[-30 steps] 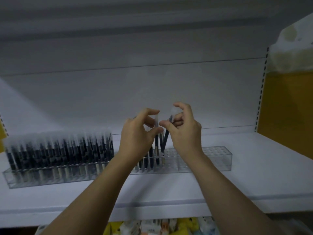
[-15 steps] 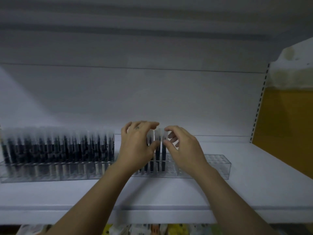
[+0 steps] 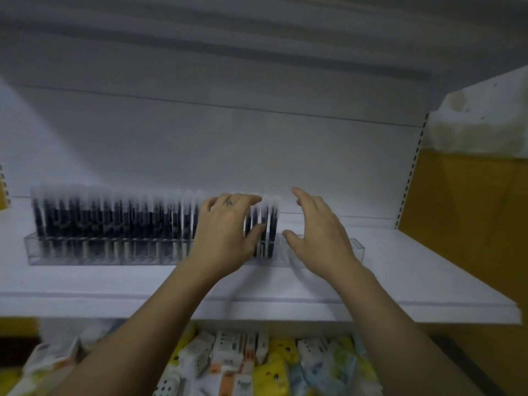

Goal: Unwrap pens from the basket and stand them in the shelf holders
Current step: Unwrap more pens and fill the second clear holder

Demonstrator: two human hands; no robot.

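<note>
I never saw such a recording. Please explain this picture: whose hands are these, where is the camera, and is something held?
There is no machine here: a person works with bare hands. The camera sits on the person's head and looks forward and down. The left hand, open, seems to touch the rightmost pens; the right hand is open beside them and holds nothing. The pens stand in a clear holder on a white shelf; the holder's right end has no pens. Colourful packets lie below the shelf.
</note>
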